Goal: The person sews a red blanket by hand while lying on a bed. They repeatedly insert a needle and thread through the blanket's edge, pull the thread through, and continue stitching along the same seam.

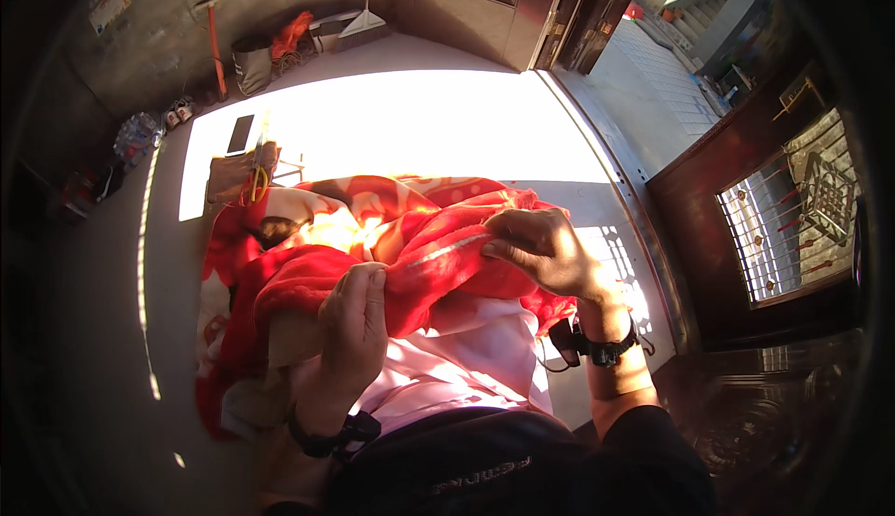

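A red plush blanket (pixel 440 285) with pale patterned areas lies bunched across my lap. My left hand (pixel 355 313) pinches its edge between thumb and fingers. Further right, my right hand (pixel 538 247) grips the same edge, thumb below and fingers curled over. Between the two hands the fabric shows a thin white line (pixel 447 249). Beneath the blanket, pink cloth (pixel 461 362) covers my lap. Each wrist wears a black strap with a small device. Parts of the blanket are washed out by strong sunlight.
Beyond the blanket is a small brown stool (pixel 227 175), with yellow-handled scissors (pixel 259 179) beside it and a phone (pixel 240 134) past it. A broom (pixel 363 23), a bag (pixel 252 65) and bottles (pixel 137 135) line the wall. An open door (pixel 482 5) stands ahead.
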Action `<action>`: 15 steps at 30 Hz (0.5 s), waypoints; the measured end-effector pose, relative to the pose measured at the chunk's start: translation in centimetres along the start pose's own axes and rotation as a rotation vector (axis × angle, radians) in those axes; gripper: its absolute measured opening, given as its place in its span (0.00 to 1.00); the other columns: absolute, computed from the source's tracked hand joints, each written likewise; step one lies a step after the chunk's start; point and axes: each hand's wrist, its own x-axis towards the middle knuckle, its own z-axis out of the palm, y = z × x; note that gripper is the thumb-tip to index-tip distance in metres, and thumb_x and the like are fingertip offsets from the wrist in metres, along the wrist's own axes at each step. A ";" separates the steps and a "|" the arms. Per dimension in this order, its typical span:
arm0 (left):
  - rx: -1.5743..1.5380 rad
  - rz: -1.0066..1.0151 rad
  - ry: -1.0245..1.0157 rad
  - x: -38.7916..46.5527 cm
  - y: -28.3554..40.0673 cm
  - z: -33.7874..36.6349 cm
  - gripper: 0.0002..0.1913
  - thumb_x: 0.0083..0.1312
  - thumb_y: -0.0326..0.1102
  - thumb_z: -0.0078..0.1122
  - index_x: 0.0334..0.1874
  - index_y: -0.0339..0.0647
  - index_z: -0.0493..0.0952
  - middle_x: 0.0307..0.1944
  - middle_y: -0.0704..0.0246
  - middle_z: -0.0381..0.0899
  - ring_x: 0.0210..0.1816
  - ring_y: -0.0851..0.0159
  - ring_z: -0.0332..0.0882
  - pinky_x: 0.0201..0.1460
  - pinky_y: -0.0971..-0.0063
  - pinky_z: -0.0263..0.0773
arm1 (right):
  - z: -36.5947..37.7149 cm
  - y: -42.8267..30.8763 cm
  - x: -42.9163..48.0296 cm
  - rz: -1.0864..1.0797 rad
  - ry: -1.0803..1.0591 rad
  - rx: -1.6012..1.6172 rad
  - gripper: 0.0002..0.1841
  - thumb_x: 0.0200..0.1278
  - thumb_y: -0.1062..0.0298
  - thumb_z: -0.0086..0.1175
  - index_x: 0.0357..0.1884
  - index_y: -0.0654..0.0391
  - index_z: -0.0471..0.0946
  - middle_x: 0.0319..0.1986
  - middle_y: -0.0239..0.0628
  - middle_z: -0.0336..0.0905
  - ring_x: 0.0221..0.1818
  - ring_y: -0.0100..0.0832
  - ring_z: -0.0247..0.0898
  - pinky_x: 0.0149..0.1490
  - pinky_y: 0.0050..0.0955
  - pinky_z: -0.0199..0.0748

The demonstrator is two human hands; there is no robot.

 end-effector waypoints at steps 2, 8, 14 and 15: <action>-0.059 -0.025 -0.011 -0.7 -1.2 0.9 0.09 0.70 0.33 0.61 0.44 0.33 0.76 0.32 0.56 0.81 0.32 0.49 0.81 0.35 0.63 0.74 | 0.6 0.8 -0.2 0.036 0.030 0.014 0.14 0.66 0.67 0.65 0.47 0.67 0.81 0.33 0.41 0.83 0.36 0.23 0.74 0.44 0.27 0.75; -0.107 0.050 -0.098 -0.8 -1.1 1.4 0.14 0.61 0.35 0.73 0.40 0.34 0.77 0.31 0.58 0.83 0.31 0.56 0.84 0.35 0.69 0.77 | 0.9 2.2 -0.8 0.169 0.038 -0.036 0.17 0.67 0.64 0.65 0.49 0.66 0.80 0.35 0.37 0.83 0.39 0.22 0.74 0.45 0.26 0.76; -0.204 -0.123 -0.253 0.1 -2.2 0.6 0.09 0.59 0.27 0.72 0.31 0.35 0.77 0.36 0.63 0.83 0.39 0.69 0.81 0.44 0.77 0.75 | 1.5 2.5 -1.1 0.193 0.005 0.090 0.17 0.67 0.63 0.65 0.50 0.66 0.80 0.34 0.36 0.81 0.38 0.21 0.73 0.44 0.24 0.75; -0.257 -0.115 -0.225 0.0 -2.6 0.7 0.09 0.60 0.27 0.72 0.31 0.35 0.77 0.37 0.64 0.83 0.40 0.70 0.80 0.44 0.77 0.74 | 1.5 2.5 -1.1 0.179 -0.002 0.094 0.17 0.67 0.63 0.65 0.50 0.66 0.80 0.34 0.36 0.81 0.37 0.21 0.73 0.43 0.24 0.74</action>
